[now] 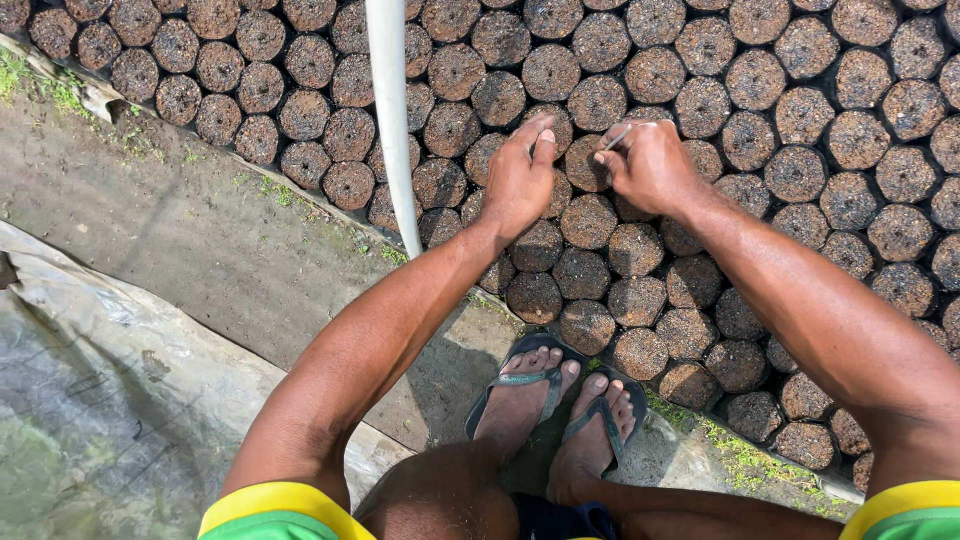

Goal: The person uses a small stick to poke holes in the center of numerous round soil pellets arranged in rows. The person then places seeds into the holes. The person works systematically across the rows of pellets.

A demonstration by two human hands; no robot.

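While I am crouching over the packed soil bags [640, 130], my left hand [520, 180] is pinching one bag's soft, crumbly rim [585, 165] — my right hand [650, 165] is gripping a thin, stiff stick [618, 137] above it.

There's a white pipe [392, 120] standing upright right at the edge of the bed. A wrinkled grey plastic sheet [110, 400] is spread over the ground on the left, with a bare dirt path [200, 230] next to it. Bits of green weeds [735, 455] poke up along the edges. Dark flip-flops [545, 385] too.
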